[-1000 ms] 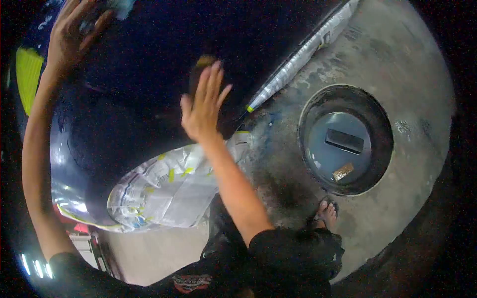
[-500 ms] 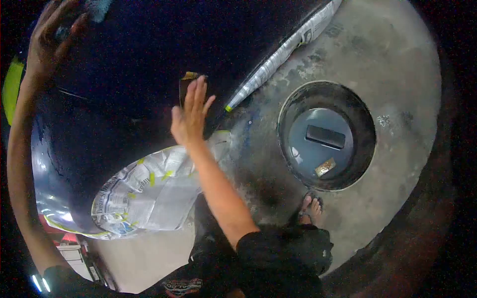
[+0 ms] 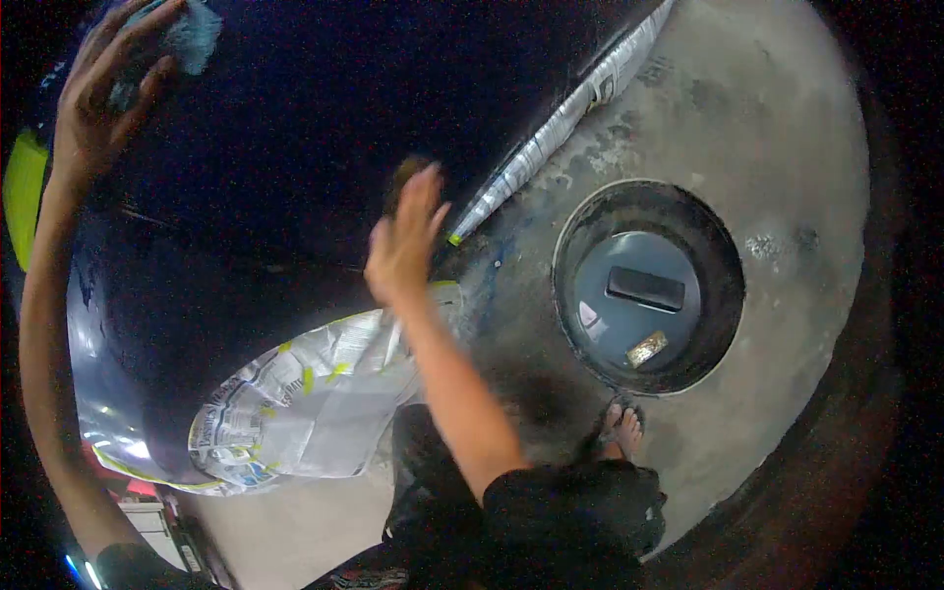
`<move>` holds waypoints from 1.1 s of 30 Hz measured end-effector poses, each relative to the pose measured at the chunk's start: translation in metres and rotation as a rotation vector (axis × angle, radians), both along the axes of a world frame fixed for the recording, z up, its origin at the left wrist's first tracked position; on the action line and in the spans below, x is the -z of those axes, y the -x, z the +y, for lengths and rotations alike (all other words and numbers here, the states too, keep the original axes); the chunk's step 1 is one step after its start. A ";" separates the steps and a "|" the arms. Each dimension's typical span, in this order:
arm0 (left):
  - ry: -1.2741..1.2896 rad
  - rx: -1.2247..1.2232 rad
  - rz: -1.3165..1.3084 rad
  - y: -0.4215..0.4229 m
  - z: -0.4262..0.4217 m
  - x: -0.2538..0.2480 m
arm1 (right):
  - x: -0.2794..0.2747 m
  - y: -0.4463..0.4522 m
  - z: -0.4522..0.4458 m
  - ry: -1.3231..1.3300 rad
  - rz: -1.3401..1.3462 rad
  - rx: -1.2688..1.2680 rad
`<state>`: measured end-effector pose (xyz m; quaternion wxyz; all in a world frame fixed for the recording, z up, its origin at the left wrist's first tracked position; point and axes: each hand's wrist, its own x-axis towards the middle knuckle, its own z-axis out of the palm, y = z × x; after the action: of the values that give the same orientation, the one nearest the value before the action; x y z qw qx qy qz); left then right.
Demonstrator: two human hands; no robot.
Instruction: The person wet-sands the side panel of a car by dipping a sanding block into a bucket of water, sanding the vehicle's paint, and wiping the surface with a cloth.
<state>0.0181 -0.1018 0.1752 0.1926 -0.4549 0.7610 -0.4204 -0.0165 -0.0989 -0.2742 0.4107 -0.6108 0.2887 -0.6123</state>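
Fingers stretched out flat, not curled, the right hand (image 3: 405, 246) lies over a dark pad (image 3: 411, 175) on a dark blue panel (image 3: 285, 128). Only the pad's far end shows, at twelve o'clock past the fingertips; it looks brownish, and blur hides its edges. The panel spreads from eight o'clock round to one, deep navy to nearly black, smoothly curved, with faint thin lines across its middle and bright reflections low down towards eight.

At ten o'clock, well apart, the left hand (image 3: 110, 103) rests against the panel with a light blue cloth (image 3: 192, 37) at its fingers; whether it grips or merely presses the cloth I cannot tell. Below it, near nine, sits a yellow-green patch (image 3: 25, 202).

Just beside the right hand, a silvery wrapped strip (image 3: 565, 128) slants away towards one o'clock. At seven, crumpled newspaper (image 3: 339, 423) with yellow-green tape covers a rounded opening.

Farther out, just past three o'clock, a round black bucket (image 3: 723, 261) holds cloudy water, a black block (image 3: 646, 288) and, at its six o'clock, a small golden-brown piece (image 3: 646, 349). A foot (image 3: 621, 433) stands close below the bucket.
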 end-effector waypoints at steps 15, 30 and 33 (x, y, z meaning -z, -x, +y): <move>-0.009 -0.031 -0.005 -0.006 0.002 -0.007 | -0.017 0.019 -0.053 -0.314 -0.145 0.040; -0.029 -0.005 0.006 -0.010 -0.002 -0.005 | -0.028 0.028 -0.125 -0.523 -0.327 0.127; -0.021 -0.029 -0.014 -0.007 0.001 -0.004 | -0.017 0.028 -0.166 -0.459 -0.261 0.159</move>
<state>0.0253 -0.1011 0.1795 0.2088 -0.4609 0.7574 -0.4127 -0.0444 -0.2650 -0.2576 0.5227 -0.3933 0.4116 -0.6346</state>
